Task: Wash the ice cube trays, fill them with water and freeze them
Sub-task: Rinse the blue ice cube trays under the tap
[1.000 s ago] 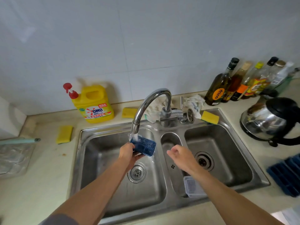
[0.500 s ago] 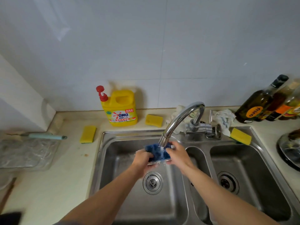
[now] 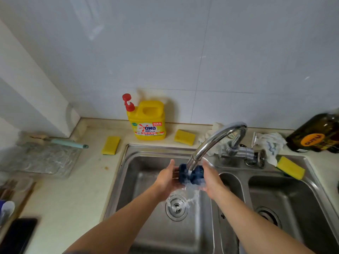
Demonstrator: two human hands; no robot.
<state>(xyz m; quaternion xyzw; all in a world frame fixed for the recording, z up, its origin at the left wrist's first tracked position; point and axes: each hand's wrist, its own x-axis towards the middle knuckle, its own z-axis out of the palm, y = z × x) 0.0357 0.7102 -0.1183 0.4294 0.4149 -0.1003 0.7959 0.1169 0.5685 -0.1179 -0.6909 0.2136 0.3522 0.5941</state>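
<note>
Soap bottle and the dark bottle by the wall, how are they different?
The soap bottle is bright yellow with a red pump; the dark bottle is brownish with an orange label. The soap bottle stands left of the tap; the dark bottle right, partly cut off. Both sit on the counter.

Soft, even daylight; tiles (image 3: 91, 32) glare faintly, edges bow and perhaps blur.
</note>
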